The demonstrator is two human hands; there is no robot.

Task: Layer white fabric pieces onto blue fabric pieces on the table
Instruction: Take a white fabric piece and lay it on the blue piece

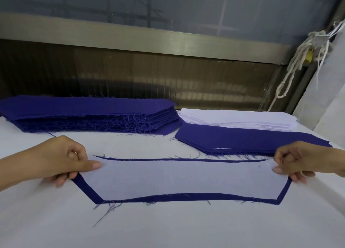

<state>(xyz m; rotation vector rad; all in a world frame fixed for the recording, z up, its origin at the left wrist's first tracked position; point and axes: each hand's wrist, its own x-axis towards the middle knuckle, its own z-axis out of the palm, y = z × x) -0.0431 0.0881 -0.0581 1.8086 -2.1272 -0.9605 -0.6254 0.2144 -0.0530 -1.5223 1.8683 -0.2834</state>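
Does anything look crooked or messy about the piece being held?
The white piece sits off-centre on the blue piece: the blue border is wide along the near and left edges, but only a sliver along the far edge. Also, loose threads fray from the near-left corner.

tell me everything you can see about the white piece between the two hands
The white piece is a long, thin cloth panel with angled near corners. It lies spread nearly flat on a slightly larger blue piece, whose frayed edge shows as a border round it. The left hand pinches its left end, the right hand its right end, over the white table.
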